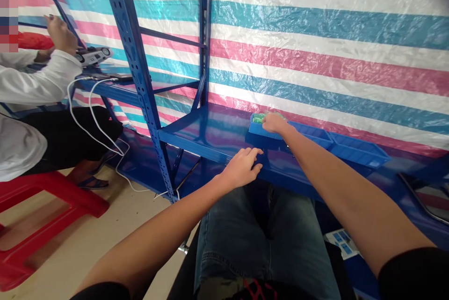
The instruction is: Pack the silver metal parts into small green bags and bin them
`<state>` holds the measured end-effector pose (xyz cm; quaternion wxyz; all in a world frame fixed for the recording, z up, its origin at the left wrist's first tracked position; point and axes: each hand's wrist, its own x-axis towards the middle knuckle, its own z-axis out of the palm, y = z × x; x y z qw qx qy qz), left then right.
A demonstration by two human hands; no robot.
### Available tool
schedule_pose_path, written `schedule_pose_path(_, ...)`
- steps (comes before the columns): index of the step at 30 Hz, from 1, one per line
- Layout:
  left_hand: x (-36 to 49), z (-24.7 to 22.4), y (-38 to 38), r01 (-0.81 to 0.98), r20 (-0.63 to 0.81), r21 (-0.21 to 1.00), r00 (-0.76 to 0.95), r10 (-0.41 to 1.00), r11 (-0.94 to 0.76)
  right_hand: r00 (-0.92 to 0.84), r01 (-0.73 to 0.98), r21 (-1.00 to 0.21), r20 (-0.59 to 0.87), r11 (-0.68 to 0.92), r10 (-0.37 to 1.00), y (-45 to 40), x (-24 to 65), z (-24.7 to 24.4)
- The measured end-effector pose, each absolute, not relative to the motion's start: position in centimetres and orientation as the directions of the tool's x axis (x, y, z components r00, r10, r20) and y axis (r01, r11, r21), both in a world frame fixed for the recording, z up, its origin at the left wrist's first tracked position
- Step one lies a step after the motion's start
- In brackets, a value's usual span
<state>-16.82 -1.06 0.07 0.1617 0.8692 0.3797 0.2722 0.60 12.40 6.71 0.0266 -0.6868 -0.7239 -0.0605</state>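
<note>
My right hand [275,123] reaches over the left end of a blue plastic bin [264,128] on the blue shelf. Its fingers curl down among green, shiny pieces [258,118], too small to name; whatever lies between the fingertips is hidden. Close to the shelf's front edge, my left hand [243,166] hovers or rests with fingers apart and nothing in it. Joined end to end with the first bin, more blue bin compartments [359,149] run to the right, partly behind my right forearm.
A blue metal upright [131,47] stands left of the shelf [224,124]. Beyond it a person in a white sleeve [63,73] sits near a white toy car [94,56]. White cables [105,138] hang down to the floor. A dark-framed flat object [426,201] lies at right.
</note>
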Motion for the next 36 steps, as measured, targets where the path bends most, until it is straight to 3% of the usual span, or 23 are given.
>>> schedule_pose_path(3,-16.9,-0.1,-1.1,0.583,0.363,0.416,0.597,0.716,-0.698,-0.058,0.998,0.011,0.147,0.057,0.988,12.0,0.1,6.8)
schedule_pose_path(10,-17.1,0.4,-1.1,0.595,0.333,0.334,0.651,0.682,-0.731,-0.019,0.993,-0.098,0.462,0.072,0.887,3.3,2.8,4.1)
schedule_pose_path(13,-16.9,0.5,-1.2,0.612,0.326,0.313,0.649,0.687,-0.726,0.001,0.996,-0.074,0.574,0.05,0.819,-2.3,6.8,1.1)
schedule_pose_path(16,-16.4,0.2,-1.4,0.647,0.331,0.256,0.64,0.693,-0.719,0.171,0.985,-0.088,0.548,-0.146,0.819,-6.1,10.8,-1.2)
schedule_pose_path(19,-15.8,-0.4,-1.7,0.676,0.358,0.171,0.635,0.684,-0.717,0.338,0.938,-0.207,0.39,-0.276,0.857,-6.8,13.1,-1.9)
schedule_pose_path(22,-15.5,-0.9,-1.8,0.689,0.39,0.123,0.628,0.673,-0.714,0.329,0.926,-0.272,0.24,-0.263,0.913,-5.4,13.7,-1.5)
schedule_pose_path(25,-15.4,-1.1,-1.8,0.702,0.404,0.113,0.614,0.678,-0.703,0.278,0.935,-0.277,0.179,-0.223,0.944,-3.7,13.8,-1.0)
schedule_pose_path(36,-13.2,-2.8,-2.1,0.733,0.549,0.07,0.538,0.64,-0.676,0.359,0.892,-0.387,0.291,-0.234,0.887,-2.0,12.7,-1.4)
